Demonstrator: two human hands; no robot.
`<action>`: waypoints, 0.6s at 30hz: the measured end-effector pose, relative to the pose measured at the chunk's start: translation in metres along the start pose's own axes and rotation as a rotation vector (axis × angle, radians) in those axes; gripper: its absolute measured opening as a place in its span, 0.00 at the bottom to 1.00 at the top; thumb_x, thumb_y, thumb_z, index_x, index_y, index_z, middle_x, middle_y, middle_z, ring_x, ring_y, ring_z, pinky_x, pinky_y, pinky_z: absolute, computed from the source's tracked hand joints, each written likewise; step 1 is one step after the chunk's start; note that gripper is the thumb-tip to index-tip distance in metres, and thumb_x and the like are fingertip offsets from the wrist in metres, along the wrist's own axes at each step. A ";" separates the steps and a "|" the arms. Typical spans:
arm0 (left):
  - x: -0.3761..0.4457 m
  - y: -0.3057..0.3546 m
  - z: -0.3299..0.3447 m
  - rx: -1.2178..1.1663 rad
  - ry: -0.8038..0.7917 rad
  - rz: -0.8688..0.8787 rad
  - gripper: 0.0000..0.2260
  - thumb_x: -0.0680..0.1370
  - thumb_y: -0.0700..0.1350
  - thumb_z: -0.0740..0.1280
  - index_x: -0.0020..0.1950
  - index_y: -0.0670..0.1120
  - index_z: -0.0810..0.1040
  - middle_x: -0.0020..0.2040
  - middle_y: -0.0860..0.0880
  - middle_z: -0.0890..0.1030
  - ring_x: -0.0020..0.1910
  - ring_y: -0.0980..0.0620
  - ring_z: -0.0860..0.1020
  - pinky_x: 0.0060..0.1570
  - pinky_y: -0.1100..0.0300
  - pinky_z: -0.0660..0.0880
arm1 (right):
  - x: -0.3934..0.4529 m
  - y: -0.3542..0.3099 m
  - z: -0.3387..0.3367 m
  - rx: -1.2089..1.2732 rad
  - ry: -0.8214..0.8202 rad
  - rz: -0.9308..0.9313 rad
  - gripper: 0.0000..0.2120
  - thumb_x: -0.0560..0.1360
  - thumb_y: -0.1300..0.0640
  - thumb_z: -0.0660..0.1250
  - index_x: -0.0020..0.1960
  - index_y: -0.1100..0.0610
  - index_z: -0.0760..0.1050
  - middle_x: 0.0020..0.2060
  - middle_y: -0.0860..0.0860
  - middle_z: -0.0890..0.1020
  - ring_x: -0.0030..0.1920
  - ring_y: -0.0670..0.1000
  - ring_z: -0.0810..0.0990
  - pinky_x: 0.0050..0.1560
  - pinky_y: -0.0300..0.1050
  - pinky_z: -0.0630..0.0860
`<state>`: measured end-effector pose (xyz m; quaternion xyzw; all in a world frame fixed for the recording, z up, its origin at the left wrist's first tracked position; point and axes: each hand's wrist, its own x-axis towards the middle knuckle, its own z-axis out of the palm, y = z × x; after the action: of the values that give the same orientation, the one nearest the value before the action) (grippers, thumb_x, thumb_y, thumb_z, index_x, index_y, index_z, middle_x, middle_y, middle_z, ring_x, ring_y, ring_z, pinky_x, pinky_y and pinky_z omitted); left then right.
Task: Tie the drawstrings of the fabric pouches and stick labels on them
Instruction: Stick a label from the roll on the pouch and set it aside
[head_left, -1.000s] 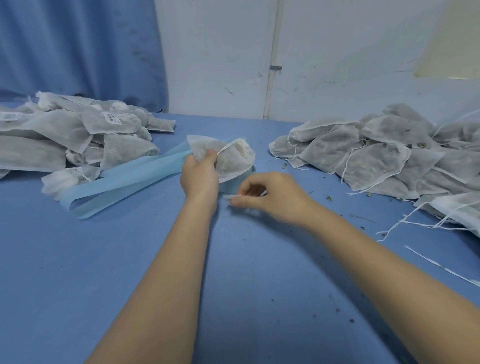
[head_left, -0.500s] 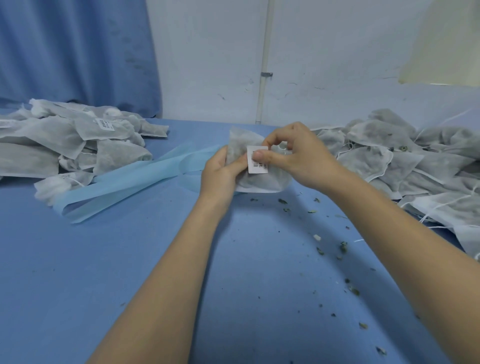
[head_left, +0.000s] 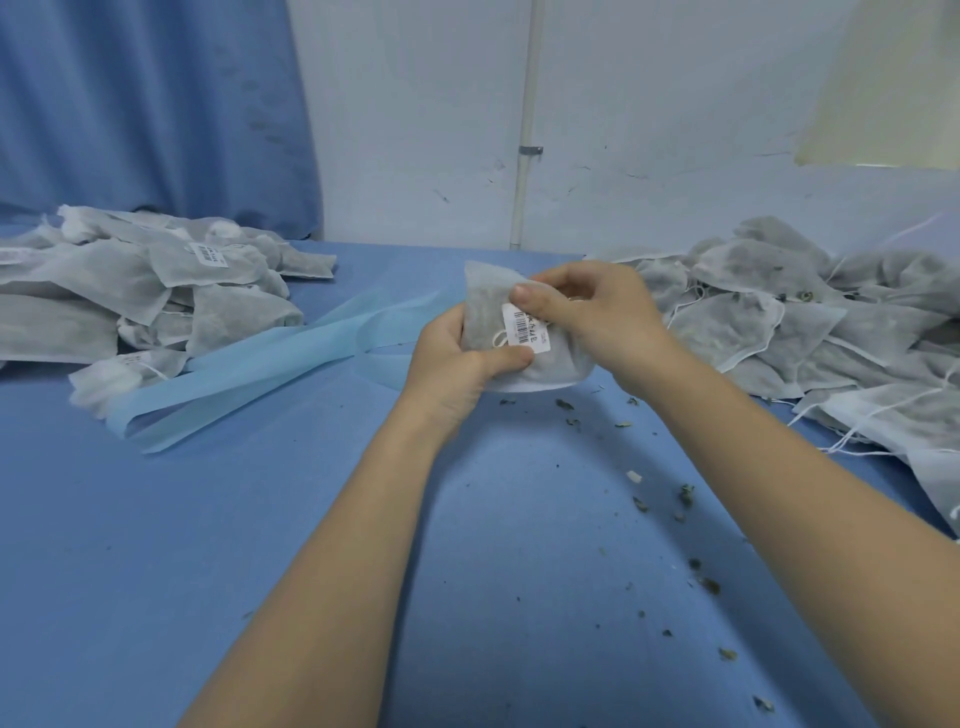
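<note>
A grey fabric pouch (head_left: 483, 306) stands just above the blue table, held between both hands. A white barcode label (head_left: 525, 327) lies on its front, beside a small white drawstring knot. My left hand (head_left: 457, 358) grips the pouch from the left, thumb under the label. My right hand (head_left: 592, 317) holds the pouch from the right, its thumb tip pressing the label's top edge.
A pile of labelled pouches (head_left: 130, 291) lies at the left. An unlabelled pile with loose drawstrings (head_left: 789, 322) fills the right. A light blue backing strip (head_left: 249, 374) trails left of my hands. Dried herb crumbs (head_left: 685, 499) scatter over the blue table (head_left: 156, 571).
My right hand picked up a label from the table and brought it onto the pouch. Both hands now press it down, and the pouch sits a little lower and nearer.
</note>
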<state>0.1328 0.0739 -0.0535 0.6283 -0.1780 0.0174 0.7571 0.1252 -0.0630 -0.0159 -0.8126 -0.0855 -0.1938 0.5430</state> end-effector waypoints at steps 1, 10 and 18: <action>0.001 -0.001 0.000 0.007 -0.006 0.002 0.20 0.60 0.37 0.71 0.51 0.41 0.78 0.47 0.42 0.82 0.46 0.46 0.79 0.53 0.49 0.76 | 0.000 0.002 0.001 -0.009 0.053 -0.007 0.06 0.69 0.52 0.76 0.38 0.48 0.79 0.34 0.43 0.82 0.39 0.43 0.80 0.46 0.39 0.77; 0.010 -0.005 0.005 -0.128 0.293 -0.079 0.05 0.74 0.44 0.69 0.39 0.46 0.81 0.40 0.47 0.83 0.40 0.49 0.80 0.45 0.54 0.76 | -0.016 0.016 0.009 0.055 -0.034 0.068 0.25 0.71 0.47 0.72 0.65 0.44 0.68 0.54 0.40 0.75 0.54 0.39 0.76 0.43 0.31 0.75; 0.006 -0.001 -0.005 -0.326 0.475 -0.144 0.07 0.74 0.50 0.70 0.42 0.47 0.81 0.41 0.48 0.82 0.41 0.48 0.81 0.46 0.53 0.79 | -0.007 0.006 0.046 0.454 0.047 0.098 0.15 0.69 0.70 0.72 0.41 0.55 0.69 0.38 0.56 0.76 0.32 0.51 0.77 0.31 0.39 0.77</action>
<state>0.1402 0.0777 -0.0531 0.4878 0.0488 0.0814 0.8678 0.1311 -0.0228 -0.0393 -0.6680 -0.0745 -0.1618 0.7225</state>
